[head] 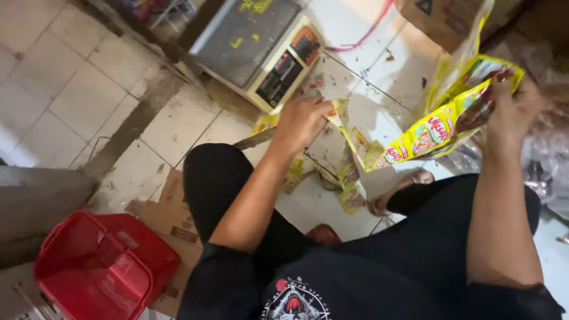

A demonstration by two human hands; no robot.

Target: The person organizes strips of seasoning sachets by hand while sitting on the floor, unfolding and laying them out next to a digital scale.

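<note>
A long strip of joined yellow sachets (415,139) stretches between my two hands above the tiled floor. My left hand (299,121) pinches the strip's lower end near the middle of the view. Raised at the upper right, my right hand (512,101) grips the bunched upper end, where several sachets fold together. More yellow sachets (349,192) hang and lie on the floor below the strip, between my black-clad legs.
A weighing scale (261,41) with a metal pan sits on the floor ahead. A red plastic basket (101,266) lies at the lower left on flattened cardboard (172,219). A cardboard box (441,18) and clear plastic wrapping (548,160) are at the right.
</note>
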